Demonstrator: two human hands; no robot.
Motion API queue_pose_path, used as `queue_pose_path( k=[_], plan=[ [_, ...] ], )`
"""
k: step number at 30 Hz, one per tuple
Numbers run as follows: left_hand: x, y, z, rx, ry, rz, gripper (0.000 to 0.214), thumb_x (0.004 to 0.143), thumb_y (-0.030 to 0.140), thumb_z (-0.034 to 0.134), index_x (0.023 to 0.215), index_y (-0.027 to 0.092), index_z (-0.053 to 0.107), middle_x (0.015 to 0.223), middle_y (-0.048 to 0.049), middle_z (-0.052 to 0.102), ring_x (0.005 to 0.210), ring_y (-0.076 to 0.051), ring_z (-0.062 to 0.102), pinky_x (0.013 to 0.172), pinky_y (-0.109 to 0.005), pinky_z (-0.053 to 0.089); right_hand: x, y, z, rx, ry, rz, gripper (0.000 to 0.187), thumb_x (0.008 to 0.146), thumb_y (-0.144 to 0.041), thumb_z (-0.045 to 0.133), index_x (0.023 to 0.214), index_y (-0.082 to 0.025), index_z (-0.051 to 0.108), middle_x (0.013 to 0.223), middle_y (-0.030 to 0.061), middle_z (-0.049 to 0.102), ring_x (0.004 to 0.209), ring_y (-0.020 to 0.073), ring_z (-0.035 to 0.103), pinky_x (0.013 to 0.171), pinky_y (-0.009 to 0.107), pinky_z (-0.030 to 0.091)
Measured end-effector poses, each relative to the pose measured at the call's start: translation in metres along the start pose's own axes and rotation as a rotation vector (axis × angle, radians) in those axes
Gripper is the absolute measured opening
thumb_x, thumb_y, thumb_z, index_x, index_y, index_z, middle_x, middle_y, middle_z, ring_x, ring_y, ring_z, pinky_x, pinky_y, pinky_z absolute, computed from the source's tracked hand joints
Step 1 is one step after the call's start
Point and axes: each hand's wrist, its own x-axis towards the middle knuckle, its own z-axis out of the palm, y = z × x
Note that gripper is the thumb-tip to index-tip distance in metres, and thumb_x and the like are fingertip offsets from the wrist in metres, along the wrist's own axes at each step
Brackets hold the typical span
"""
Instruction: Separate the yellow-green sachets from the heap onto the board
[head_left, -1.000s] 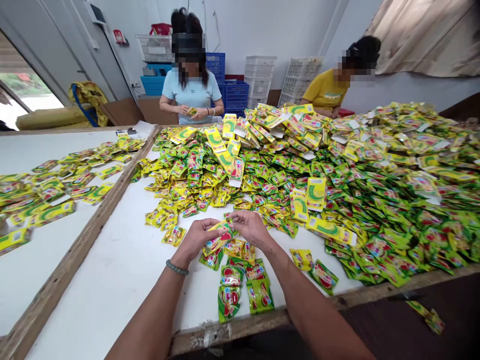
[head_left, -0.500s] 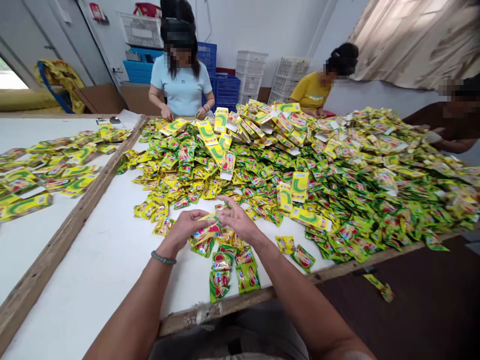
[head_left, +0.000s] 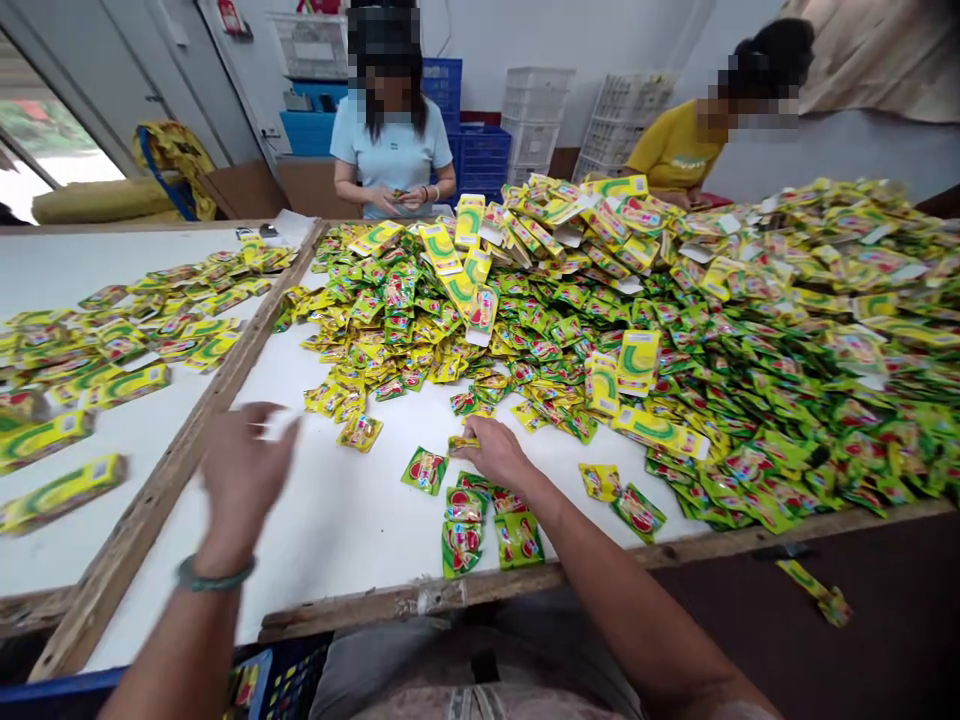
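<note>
My left hand (head_left: 244, 465) is over the white table near the wooden divider, blurred by motion. Its thumb stands apart from the fingers, and I see nothing held. In my right hand (head_left: 491, 452) a small yellow candy packet (head_left: 460, 443) is pinched at the fingertips, just above the tabletop. Beside it lies a green packet with a watermelon picture (head_left: 425, 470). Closer to my body, several green packets (head_left: 462, 545) sit in two short columns. A yellow box (head_left: 64, 495) lies beyond the divider on the left.
A large heap of packets (head_left: 555, 330) topped with flat yellow cartons (head_left: 637, 362) spreads right. More boxes (head_left: 127, 385) lie left of the wooden divider (head_left: 187, 430). Two people (head_left: 391, 150) work across the table. A blue crate (head_left: 296, 670) stands below the front edge.
My left hand has moved left, away from the yellow box both hands held. A box now lies farther left beyond the divider. My right hand now pinches a yellow packet. The view has shifted left.
</note>
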Motion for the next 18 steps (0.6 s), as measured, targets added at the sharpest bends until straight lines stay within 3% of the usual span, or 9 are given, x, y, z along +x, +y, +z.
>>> queue_pose_path(
  k=[2,3,5,7,11,14,16,18],
  plan=[
    [-0.023,0.034,0.036,-0.037,-0.319,0.204,0.038,0.075,0.048,0.051,0.087,0.014,0.063,0.089,-0.0113,0.063,0.082,-0.025,0.057,0.069,-0.033,0.042,-0.002,0.003,0.001,0.090,0.056,0.001,0.016,0.075,-0.034,0.061,0.081,-0.021,0.055,0.068,-0.0028,0.055,0.062,0.0123,0.046,0.057,0.022,0.029],
    [-0.034,0.048,0.054,-0.043,-0.396,0.285,0.038,0.072,0.049,0.056,0.083,0.014,0.063,0.087,-0.0126,0.062,0.083,-0.027,0.057,0.070,-0.033,0.041,-0.004,0.006,0.001,0.120,0.080,0.011,0.015,0.077,-0.035,0.059,0.082,-0.021,0.056,0.067,-0.0036,0.055,0.060,0.0120,0.046,0.056,0.022,0.029],
    [-0.050,0.067,0.083,-0.044,-0.472,0.382,0.037,0.066,0.048,0.063,0.079,0.013,0.061,0.085,-0.0139,0.060,0.085,-0.028,0.055,0.070,-0.032,0.039,-0.007,0.011,0.000,0.161,0.111,0.026,0.017,0.078,-0.036,0.057,0.086,-0.022,0.058,0.067,-0.0036,0.057,0.059,0.0122,0.047,0.057,0.022,0.031],
    [-0.058,0.077,0.099,-0.073,-0.497,0.397,0.033,0.063,0.043,0.067,0.078,0.014,0.059,0.081,-0.0126,0.060,0.082,-0.027,0.055,0.065,-0.030,0.036,-0.009,0.014,0.000,0.195,0.122,0.024,0.018,0.078,-0.036,0.056,0.090,-0.022,0.060,0.070,-0.0026,0.060,0.062,0.0137,0.052,0.059,0.023,0.035],
    [-0.049,0.081,0.101,-0.293,-0.519,0.249,0.024,0.064,0.036,0.066,0.077,0.019,0.054,0.063,-0.0028,0.058,0.061,-0.020,0.053,0.055,-0.026,0.029,-0.004,0.017,-0.002,0.280,0.192,0.014,0.025,0.079,-0.038,0.055,0.097,-0.023,0.063,0.086,0.0011,0.066,0.077,0.0179,0.059,0.069,0.027,0.042],
    [-0.037,0.084,0.099,-0.578,-0.515,0.177,0.023,0.059,0.036,0.068,0.070,0.020,0.055,0.058,0.0004,0.058,0.058,-0.018,0.052,0.054,-0.025,0.030,0.000,0.015,-0.006,0.378,0.278,-0.022,0.025,0.081,-0.035,0.053,0.099,-0.022,0.064,0.103,0.0053,0.064,0.094,0.0198,0.058,0.081,0.031,0.043],
    [-0.035,0.086,0.103,-0.750,-0.593,0.138,0.021,0.057,0.034,0.069,0.066,0.019,0.057,0.057,0.0007,0.059,0.057,-0.017,0.053,0.053,-0.025,0.033,-0.002,0.013,-0.008,0.456,0.237,-0.072,0.025,0.080,-0.032,0.053,0.100,-0.021,0.063,0.104,0.0055,0.063,0.092,0.0188,0.057,0.080,0.030,0.043],
    [-0.037,0.088,0.109,-0.857,-0.713,0.108,0.018,0.056,0.031,0.068,0.066,0.017,0.060,0.057,0.0009,0.060,0.055,-0.016,0.053,0.052,-0.024,0.035,-0.006,0.010,-0.010,0.532,0.123,-0.089,0.028,0.078,-0.032,0.056,0.103,-0.022,0.060,0.093,0.0025,0.063,0.078,0.0154,0.057,0.069,0.026,0.044]
  ],
)
